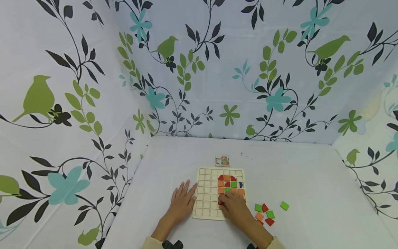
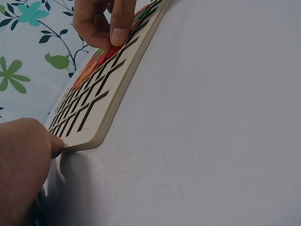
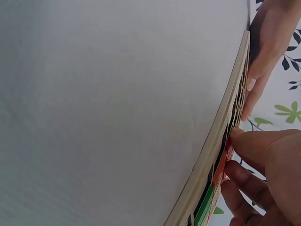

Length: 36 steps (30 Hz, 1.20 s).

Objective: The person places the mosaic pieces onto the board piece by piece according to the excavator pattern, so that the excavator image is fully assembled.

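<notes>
A pale wooden grid board [image 1: 205, 218] lies on the white table, its right-hand cells partly filled with red, orange and green tiles plus a blue-and-white one. My left hand [image 1: 181, 202] rests beside the board's left edge with straight fingers, the thumb touching the edge. Over the lower filled cells, my right hand [image 1: 234, 207] holds a quarter-round red tile [image 1: 220, 202] down at the grid between curled fingers and thumb. The right hand hides several cells around it. In the right wrist view, the thumb [image 3: 256, 148] touches red at the board.
Right of the board lie several loose tiles, among them a green square [image 1: 284, 205], an orange square [image 1: 259, 216] and a red quarter-round [image 1: 269, 222]. A small picture card [image 1: 222, 160] sits behind the board. Patterned cloth [image 1: 230, 79] hangs at the back and sides.
</notes>
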Motion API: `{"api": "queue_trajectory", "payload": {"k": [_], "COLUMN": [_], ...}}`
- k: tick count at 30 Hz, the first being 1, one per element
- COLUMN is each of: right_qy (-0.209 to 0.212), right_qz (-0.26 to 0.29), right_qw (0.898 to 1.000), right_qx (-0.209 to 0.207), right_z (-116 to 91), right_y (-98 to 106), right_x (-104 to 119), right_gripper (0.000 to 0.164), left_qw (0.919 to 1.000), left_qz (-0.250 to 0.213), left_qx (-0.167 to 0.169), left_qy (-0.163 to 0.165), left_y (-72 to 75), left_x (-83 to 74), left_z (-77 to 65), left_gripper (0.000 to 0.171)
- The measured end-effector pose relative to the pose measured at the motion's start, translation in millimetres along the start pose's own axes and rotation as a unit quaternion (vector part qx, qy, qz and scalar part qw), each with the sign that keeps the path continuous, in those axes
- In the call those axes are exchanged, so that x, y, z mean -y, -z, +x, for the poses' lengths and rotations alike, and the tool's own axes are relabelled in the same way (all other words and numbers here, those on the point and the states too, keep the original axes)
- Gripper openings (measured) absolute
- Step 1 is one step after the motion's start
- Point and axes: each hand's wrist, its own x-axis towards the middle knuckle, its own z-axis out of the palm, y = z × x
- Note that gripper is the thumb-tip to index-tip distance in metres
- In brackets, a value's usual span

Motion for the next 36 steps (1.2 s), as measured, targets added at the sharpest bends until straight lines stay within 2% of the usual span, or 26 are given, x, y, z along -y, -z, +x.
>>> {"api": "queue_trajectory", "payload": {"k": [7,13,19,23,26,31,36], "right_qy": [-0.013,-0.034,-0.049,-0.112,-0.185,-0.257,-0.325], "right_qz": [-0.002,-0.002,0.004,0.035,0.064,0.085,0.069], "right_qw": [1.000,0.999,0.999,0.992,0.980,0.962,0.943], "right_qx": [0.012,0.013,-0.018,-0.038,-0.025,-0.014,-0.002], "right_z": [1,1,-2,-8,-16,-44,-73], "right_y": [0,0,6,27,48,74,91], "right_x": [-1,2,-2,-16,-33,-81,-123], "right_gripper": [0.012,0.017,0.010,0.006,0.017,0.038,0.049], "left_qw": [0.9999,0.9999,0.9999,0.9998,0.9998,0.9998,0.9998], "left_qz": [0.008,0.011,0.005,0.012,0.013,0.009,0.008], "left_qx": [0.013,0.011,0.014,0.016,0.015,0.018,0.019], "left_qy": [0.007,0.007,0.005,0.008,0.008,0.008,0.008], "left_y": [0.3,-0.1,1.0,0.8,1.1,3.5,4.8], "left_x": [0.6,0.2,-0.7,-0.3,-0.1,-1.5,-2.1], "left_z": [2.0,2.9,2.6,2.6,2.1,1.0,0.9], "left_gripper": [0.052,0.052,0.052,0.053,0.052,0.052,0.052]}}
